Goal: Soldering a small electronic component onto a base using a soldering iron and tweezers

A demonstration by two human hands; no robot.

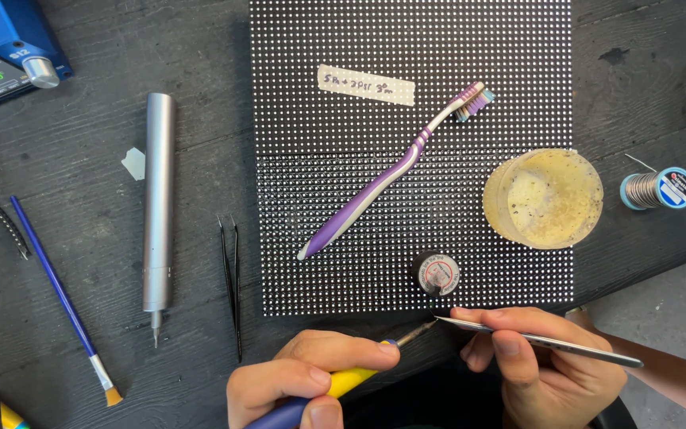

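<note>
Left hand [299, 381] grips a soldering iron [335, 385] by its yellow and blue handle, tip aimed at the lower edge of the black LED panel [410, 119]. Right hand [537, 357] pinches silver tweezers [537, 340], points meeting the iron's tip just off the panel. On the panel: a small solder wick reel [437, 274] just above the tips, a purple toothbrush [395, 171], a yellowish flux tub [544, 199]. Left on the table, black tweezers [230, 290], a silver electric screwdriver [157, 206], a blue paintbrush [61, 294].

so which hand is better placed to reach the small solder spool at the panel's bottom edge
Probably the right hand: it lies just below the small spool, tweezers pointing toward it. The left hand sits farther away, holding the soldering iron.
</note>
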